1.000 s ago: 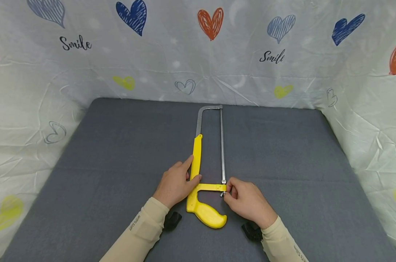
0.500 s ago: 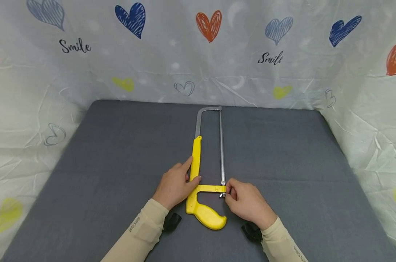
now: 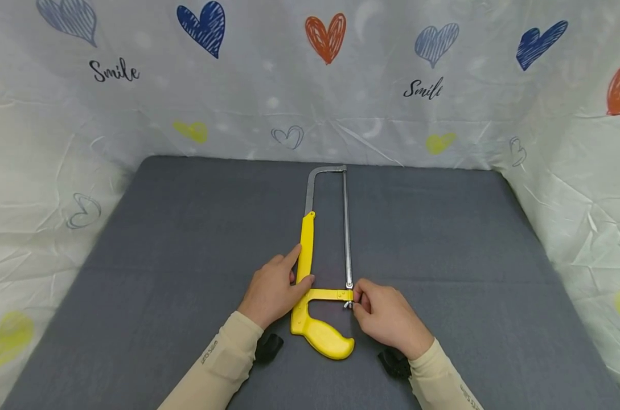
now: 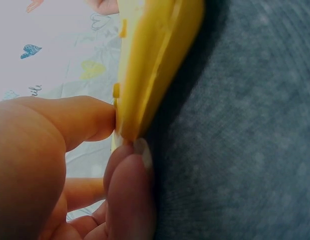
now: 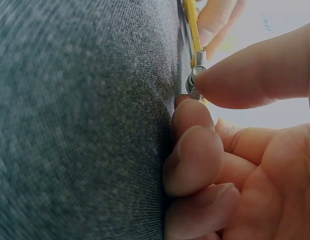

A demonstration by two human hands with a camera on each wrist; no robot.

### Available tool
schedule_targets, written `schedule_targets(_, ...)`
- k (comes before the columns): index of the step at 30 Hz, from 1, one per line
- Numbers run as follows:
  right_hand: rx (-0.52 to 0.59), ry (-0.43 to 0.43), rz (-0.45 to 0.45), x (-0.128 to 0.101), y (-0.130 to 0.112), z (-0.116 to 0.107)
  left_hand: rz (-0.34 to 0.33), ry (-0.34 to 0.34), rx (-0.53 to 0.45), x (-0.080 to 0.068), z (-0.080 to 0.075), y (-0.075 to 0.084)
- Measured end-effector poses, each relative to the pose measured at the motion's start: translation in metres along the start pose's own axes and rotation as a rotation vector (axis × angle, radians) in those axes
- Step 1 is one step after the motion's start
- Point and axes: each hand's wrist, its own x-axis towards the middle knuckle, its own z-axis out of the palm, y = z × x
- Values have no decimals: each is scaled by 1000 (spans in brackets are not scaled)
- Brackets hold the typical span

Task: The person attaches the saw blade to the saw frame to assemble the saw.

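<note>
A hacksaw [image 3: 322,337] with a yellow handle and frame lies flat on the grey cloth, its handle toward me and its silver front bow pointing away. The narrow metal blade [image 3: 347,233] runs along its right side. My left hand [image 3: 270,291] holds the yellow frame above the handle, thumb on top and index finger along its left edge. In the left wrist view, thumb and fingertips pinch the yellow frame [image 4: 155,55]. My right hand [image 3: 389,316] pinches the small silver wing nut [image 5: 196,75] at the blade's near end, with the other fingers curled beside it.
Grey cloth [image 3: 187,228] covers the table around the saw. A white curtain [image 3: 269,85] printed with hearts and the word Smile hangs behind and at both sides. Black straps [image 3: 269,347] sit at the wrists, below beige sleeves [image 3: 217,364].
The wing nut shows at a slightly different angle between the right fingertips. Both hands and the hacksaw stay in almost the same place, while the head view shifts a little.
</note>
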Motion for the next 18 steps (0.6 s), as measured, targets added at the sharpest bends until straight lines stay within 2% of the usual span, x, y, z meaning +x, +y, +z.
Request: schedule_targets(18,0,-19,13,-1,0,-1,-9,-4,9,0,-1,1)
